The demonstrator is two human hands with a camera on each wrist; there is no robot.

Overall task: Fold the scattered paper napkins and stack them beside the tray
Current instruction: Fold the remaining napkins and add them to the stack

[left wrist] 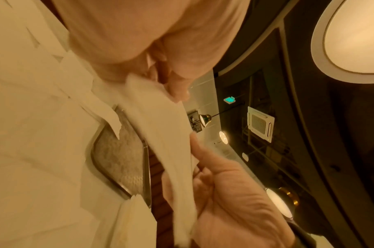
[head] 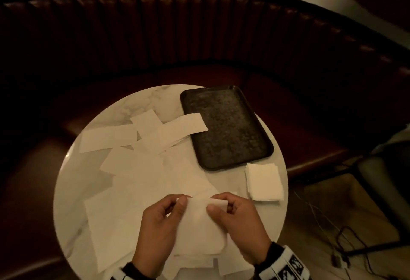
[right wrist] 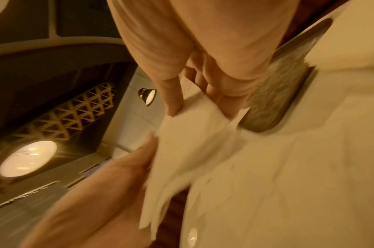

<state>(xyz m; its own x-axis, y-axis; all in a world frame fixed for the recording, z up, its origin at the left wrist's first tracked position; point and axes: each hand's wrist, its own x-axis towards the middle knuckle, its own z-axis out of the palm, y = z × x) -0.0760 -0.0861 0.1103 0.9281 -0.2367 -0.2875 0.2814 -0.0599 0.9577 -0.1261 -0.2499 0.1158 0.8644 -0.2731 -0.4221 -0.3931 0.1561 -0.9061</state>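
Note:
Over the near side of the round marble table point(head: 66, 202), both hands hold one white paper napkin point(head: 197, 220) up off the surface. My left hand point(head: 180, 201) pinches its left top edge and my right hand point(head: 218, 205) pinches its right top edge. The left wrist view shows the napkin point(left wrist: 160, 125) hanging from my left hand point(left wrist: 177, 95). In the right wrist view it point(right wrist: 192, 134) sits between thumb and fingers of my right hand point(right wrist: 198, 107). Several loose napkins point(head: 137, 168) lie spread over the table. A stack of folded napkins point(head: 264, 182) sits beside the near end of the dark tray point(head: 226, 129).
One loose napkin point(head: 184, 124) overlaps the tray's left rim. A curved, dark leather bench point(head: 199, 35) wraps behind the table. On the floor to the right lie cables point(head: 332, 235), beside a dark chair point(head: 388, 180).

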